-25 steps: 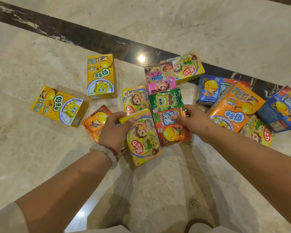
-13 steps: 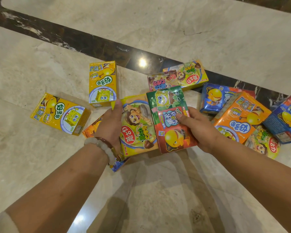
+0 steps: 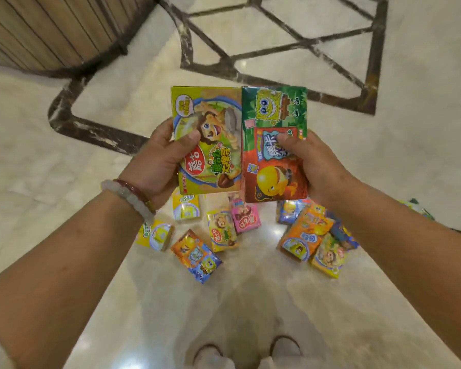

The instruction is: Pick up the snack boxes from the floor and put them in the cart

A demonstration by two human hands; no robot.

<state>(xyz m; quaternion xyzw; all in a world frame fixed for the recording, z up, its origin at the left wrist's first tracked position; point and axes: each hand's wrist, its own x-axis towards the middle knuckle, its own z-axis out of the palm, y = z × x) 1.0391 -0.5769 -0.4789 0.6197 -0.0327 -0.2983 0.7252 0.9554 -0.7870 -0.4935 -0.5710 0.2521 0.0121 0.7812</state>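
1. The marble floor (image 3: 383, 182) fills most of your view, pale stone with dark inlaid bands, and a ribbed wooden wall (image 3: 37, 30) curves across the upper left corner. No cart shows anywhere in this view, so you cannot tell from here which way the drop-off lies.
2. The pile of snack boxes (image 3: 224, 233) left on the floor sits just beyond your feet (image 3: 250, 352): at least nine of them, loosely scattered in two clusters, some touching or overlapping. By that count, most of the job is not yet done.
3. Your left hand (image 3: 160, 166) is clamped on the yellow-green snack box (image 3: 218, 121), thumb across its printed front and fingers behind it, held upright well above the floor.
4. Your right hand (image 3: 312, 166) grips the green-and-red snack box (image 3: 274, 107) the same way, thumb on the front face. The two boxes stand edge to edge, touching along their long sides.
5. On your left wrist sit a pale bead bracelet (image 3: 128, 198) and a red bangle (image 3: 133, 187), clear of the box.
6. Progress, as a judgement: two boxes are lifted but none visibly delivered. These two need carrying to the cart, then you come back for the floor pile.
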